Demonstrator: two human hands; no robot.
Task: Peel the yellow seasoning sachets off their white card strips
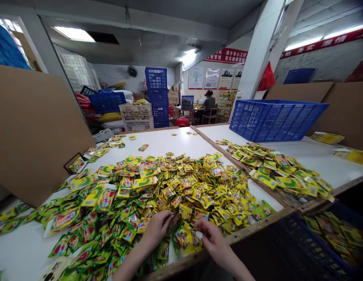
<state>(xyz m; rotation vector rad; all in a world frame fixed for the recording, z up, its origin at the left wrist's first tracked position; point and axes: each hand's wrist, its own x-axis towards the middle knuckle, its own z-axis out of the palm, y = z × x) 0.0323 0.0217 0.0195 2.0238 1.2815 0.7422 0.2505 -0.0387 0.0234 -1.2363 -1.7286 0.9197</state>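
Note:
My left hand (158, 228) is closed in a pinch at the pile's near edge, its fingertips on a small dark green packet (175, 223). My right hand (213, 239) is at the table's front edge, its fingers curled towards the thumb. A small white piece (198, 234) shows between those fingertips; I cannot tell what it is. Between the hands lie yellow packets (185, 239). Green packets (87, 232) spread to the left, and a heap of small yellow packets (199, 183) rises ahead. Flat yellow printed boxes (95, 195) lie on top at the left.
A wooden strip (222, 150) divides the white table (160, 141). Beyond it are more yellow boxes (275, 164) and a blue crate (275, 119). Cardboard (34, 128) stands at left. A lower crate (316, 246) holds boxes at right. A person (210, 102) sits far back.

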